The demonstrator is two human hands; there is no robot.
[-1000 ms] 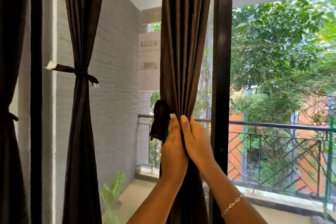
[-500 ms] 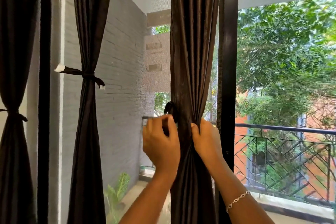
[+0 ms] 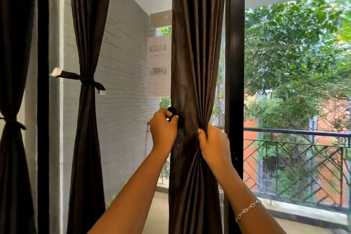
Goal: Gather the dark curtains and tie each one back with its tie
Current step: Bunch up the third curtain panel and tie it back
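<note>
Plainly soft and slippery, the satiny dark curtain (image 3: 196, 53) hangs light and limp beside the black door frame (image 3: 234, 62). I judge it best held at its bunched waist, where the folds would likely slide apart if let go. The right hand (image 3: 214, 142) is clenched on the gathered folds at the curtain's right edge, while the left hand (image 3: 163, 131), at the left edge of the same bundle, pinches the thin looped tie (image 3: 171, 110) against the fabric.

Black window frame post (image 3: 234, 62), set right of centre. Grey brick wall (image 3: 121, 81), seen at left. Black metal balcony railing with diagonal bars (image 3: 303, 133), backed by green leafy trees (image 3: 294, 53) and a red brick building (image 3: 336, 108).
</note>
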